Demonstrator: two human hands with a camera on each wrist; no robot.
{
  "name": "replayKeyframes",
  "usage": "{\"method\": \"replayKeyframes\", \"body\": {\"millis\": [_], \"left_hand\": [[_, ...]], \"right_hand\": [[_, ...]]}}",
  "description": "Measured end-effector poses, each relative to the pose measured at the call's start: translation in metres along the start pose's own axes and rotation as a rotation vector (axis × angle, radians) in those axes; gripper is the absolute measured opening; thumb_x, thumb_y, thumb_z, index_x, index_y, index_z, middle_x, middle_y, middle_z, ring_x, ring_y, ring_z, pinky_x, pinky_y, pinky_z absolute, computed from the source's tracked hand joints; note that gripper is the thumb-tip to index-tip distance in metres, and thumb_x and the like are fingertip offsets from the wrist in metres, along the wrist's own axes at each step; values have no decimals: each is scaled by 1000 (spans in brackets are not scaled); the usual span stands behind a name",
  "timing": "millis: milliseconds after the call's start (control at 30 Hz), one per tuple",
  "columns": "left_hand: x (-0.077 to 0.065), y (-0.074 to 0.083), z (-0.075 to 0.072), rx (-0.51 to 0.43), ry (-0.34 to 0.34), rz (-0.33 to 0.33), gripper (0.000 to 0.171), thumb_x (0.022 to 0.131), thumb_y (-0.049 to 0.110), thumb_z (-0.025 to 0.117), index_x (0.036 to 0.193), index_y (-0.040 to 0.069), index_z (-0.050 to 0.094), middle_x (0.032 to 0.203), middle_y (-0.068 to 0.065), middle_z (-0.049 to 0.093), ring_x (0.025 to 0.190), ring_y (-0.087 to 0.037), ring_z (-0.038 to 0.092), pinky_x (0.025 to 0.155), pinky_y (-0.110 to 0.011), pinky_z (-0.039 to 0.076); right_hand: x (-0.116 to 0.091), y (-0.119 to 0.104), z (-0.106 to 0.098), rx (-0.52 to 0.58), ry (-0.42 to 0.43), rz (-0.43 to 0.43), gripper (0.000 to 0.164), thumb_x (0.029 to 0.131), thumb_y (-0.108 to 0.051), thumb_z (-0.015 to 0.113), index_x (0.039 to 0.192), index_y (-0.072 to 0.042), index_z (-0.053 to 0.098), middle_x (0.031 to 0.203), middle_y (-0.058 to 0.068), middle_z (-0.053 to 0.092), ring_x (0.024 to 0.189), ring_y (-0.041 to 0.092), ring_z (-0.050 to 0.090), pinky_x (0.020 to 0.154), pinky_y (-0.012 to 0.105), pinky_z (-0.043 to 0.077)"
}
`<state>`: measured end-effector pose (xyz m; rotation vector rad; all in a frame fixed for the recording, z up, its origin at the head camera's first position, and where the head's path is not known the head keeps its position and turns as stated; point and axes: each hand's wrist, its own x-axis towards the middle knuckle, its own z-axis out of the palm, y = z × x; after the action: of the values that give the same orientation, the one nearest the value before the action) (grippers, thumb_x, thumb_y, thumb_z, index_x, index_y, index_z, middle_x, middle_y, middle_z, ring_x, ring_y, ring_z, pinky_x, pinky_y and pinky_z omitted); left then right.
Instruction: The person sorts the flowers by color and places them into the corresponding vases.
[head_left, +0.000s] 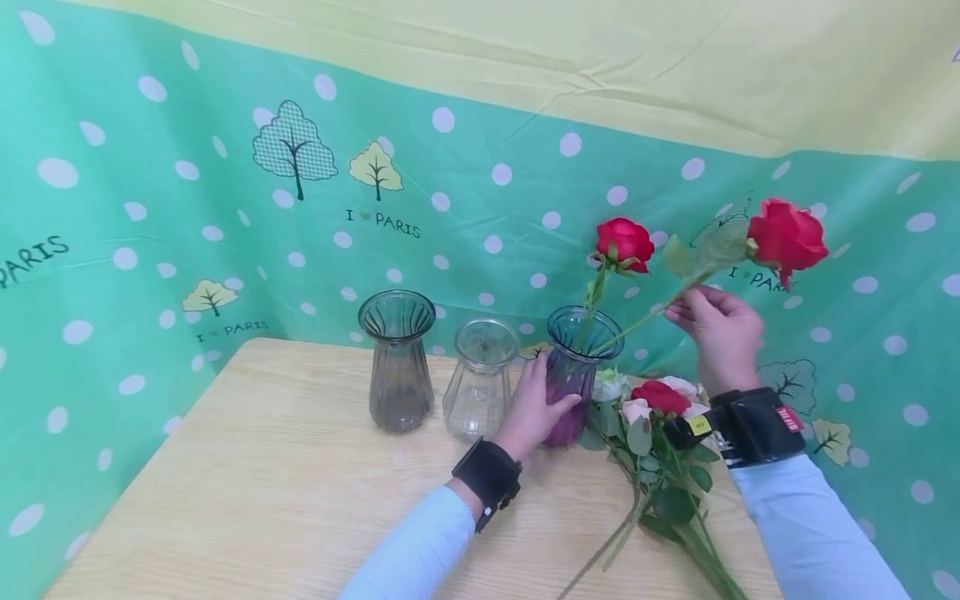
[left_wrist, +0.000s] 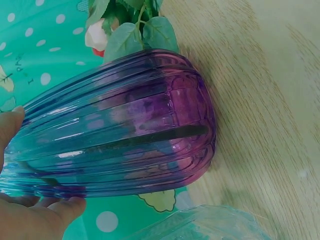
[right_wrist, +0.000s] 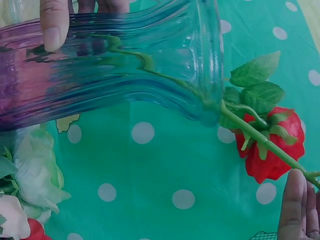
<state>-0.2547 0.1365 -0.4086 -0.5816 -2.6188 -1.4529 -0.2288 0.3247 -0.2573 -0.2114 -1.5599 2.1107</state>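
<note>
My left hand (head_left: 534,414) grips a fluted glass vase (head_left: 572,385), blue at the top and purple at the base, with thumb and fingers on either side. A red rose (head_left: 626,244) stands in this vase. With fingertips and thumb, my right hand (head_left: 722,333) pinches the stem of another red rose (head_left: 787,237), which leans out to the right. Its lower stem runs through the vase mouth, as the right wrist view shows. In the left wrist view, a dark stem (left_wrist: 170,134) reaches down to the purple base of the vase.
Left of the held vase stand a clear vase (head_left: 480,400) and a grey vase (head_left: 402,383). A bunch of red, pink and white flowers (head_left: 660,400) lies on the wooden table (head_left: 300,508) at right. A green dotted cloth (head_left: 495,242) hangs behind.
</note>
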Motion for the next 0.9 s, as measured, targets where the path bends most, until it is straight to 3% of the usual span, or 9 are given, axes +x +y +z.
{"method": "replayKeyframes", "body": {"millis": [233, 700, 900], "left_hand": [[-1, 0, 1, 5, -4, 1, 80, 87, 38, 64, 146, 2, 24, 143, -18, 38, 131, -29, 42, 109, -40, 39], [-2, -2, 2, -30, -5, -5, 78, 86, 38, 65, 145, 4, 26, 138, -16, 41, 127, -28, 46, 106, -41, 42], [-1, -1, 1, -15, 1, -8, 79, 86, 37, 65, 146, 3, 25, 141, -17, 40, 129, -29, 44, 108, -40, 40]], "right_hand": [[-1, 8, 5, -17, -8, -8, 22, 86, -4, 64, 105, -4, 53, 71, 4, 67, 61, 13, 66, 64, 22, 58], [-2, 18, 14, -120, -26, 2, 16, 91, -11, 59, 106, -5, 57, 75, 2, 66, 65, 11, 66, 66, 20, 58], [-2, 24, 21, -304, -42, -41, 26, 91, -10, 57, 113, 3, 56, 75, -3, 67, 66, 5, 66, 67, 16, 57]]}}
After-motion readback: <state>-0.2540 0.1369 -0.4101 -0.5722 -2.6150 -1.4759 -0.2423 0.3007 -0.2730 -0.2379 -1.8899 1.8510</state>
